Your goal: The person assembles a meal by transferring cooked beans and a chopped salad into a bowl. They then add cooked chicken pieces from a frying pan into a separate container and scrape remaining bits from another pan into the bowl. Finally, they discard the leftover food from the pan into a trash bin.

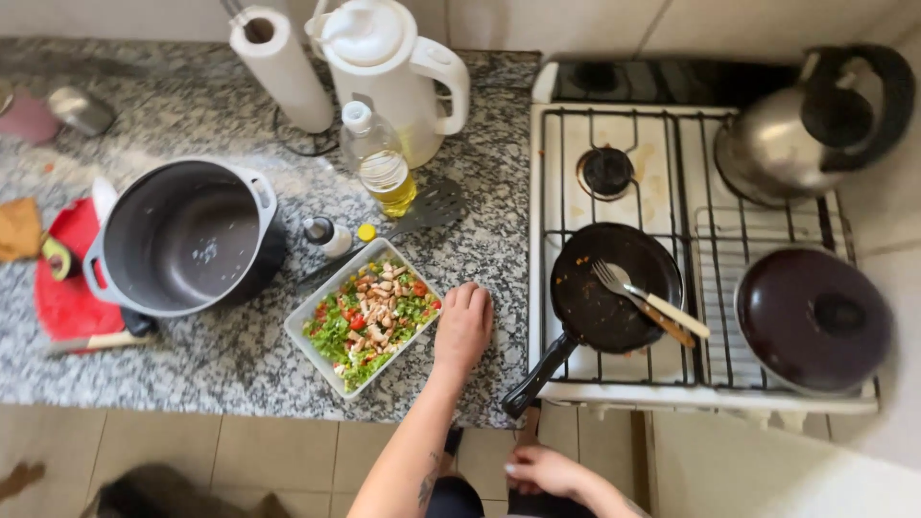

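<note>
Right hand (543, 470) low; left hand (463, 326) beside salad dish (326, 351)

We note a home kitchen: a speckled granite counter (240, 355) beside a white gas stove (700, 259) with a kettle (787, 144) and frying pan (604, 288), a pot (182, 235), oil bottle (379, 158), paper towel roll (283, 67), tiled floor (240, 451).

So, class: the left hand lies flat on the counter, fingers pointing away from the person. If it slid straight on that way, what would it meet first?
Probably the spatula: the left hand points up the counter past the salad dish's corner. Depth is uncertain.
</note>
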